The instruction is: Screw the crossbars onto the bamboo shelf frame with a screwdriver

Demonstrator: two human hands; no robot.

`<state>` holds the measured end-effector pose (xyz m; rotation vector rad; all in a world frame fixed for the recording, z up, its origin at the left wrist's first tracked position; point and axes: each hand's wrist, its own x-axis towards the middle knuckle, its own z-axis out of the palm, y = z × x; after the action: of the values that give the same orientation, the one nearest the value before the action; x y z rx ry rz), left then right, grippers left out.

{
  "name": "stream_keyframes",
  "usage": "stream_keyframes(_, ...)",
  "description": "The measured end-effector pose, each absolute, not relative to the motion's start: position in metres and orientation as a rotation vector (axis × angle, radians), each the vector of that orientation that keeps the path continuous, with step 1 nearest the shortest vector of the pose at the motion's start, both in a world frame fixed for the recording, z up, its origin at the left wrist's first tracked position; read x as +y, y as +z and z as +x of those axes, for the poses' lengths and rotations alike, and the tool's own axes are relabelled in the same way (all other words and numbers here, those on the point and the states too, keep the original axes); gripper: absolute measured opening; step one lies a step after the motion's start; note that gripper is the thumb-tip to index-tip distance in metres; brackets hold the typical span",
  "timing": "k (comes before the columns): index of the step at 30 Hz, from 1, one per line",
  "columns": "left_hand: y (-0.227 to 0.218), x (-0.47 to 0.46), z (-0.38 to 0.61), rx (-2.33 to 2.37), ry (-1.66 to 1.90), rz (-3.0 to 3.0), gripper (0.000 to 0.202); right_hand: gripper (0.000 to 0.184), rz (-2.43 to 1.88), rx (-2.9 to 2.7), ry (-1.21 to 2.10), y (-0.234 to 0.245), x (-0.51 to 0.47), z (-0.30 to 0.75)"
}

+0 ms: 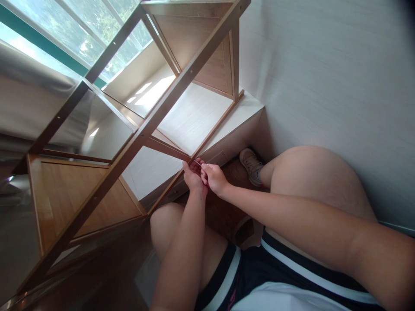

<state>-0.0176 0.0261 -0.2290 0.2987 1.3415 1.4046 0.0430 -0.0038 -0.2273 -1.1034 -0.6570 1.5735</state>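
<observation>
A wooden shelf frame (142,134) leans across the view, with long rails, crosspieces and slotted panels. At the joint where a crosspiece meets its near lower rail, my left hand (194,176) is closed, thumb on one side of the wood and fingers on the other. My right hand (214,178) is closed just beside it, almost touching. Between its thumb and fingers it pinches a thin metal rod that looks like a hex key (197,163), its far end directed at the joint. The tip of the rod is hidden by the wood and my left fingers.
A white-topped ledge (238,115) lies behind the frame, beside a pale wall (324,77). A window (97,26) and a grey curtain (35,82) are at the upper left. My bent knees flank my arms; a shoe (251,166) stands on the dark floor.
</observation>
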Motion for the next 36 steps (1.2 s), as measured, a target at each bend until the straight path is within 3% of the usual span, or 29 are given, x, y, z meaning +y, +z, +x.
stream_keyframes(9,-0.229,0.027,-0.018,1.346,1.406,0.297,0.054,0.044,-1.335,-0.967,1.354,-0.222,-0.007,0.047)
stream_keyframes(17,-0.229,0.028,-0.018,1.323,1.412,0.288,0.055,0.032,-1.551,-1.236,1.117,-0.221,-0.006,0.052)
stream_keyframes(36,-0.227,0.027,-0.018,1.336,1.397,0.301,0.054,0.035,-1.671,-1.545,0.971,-0.217,-0.008,0.054)
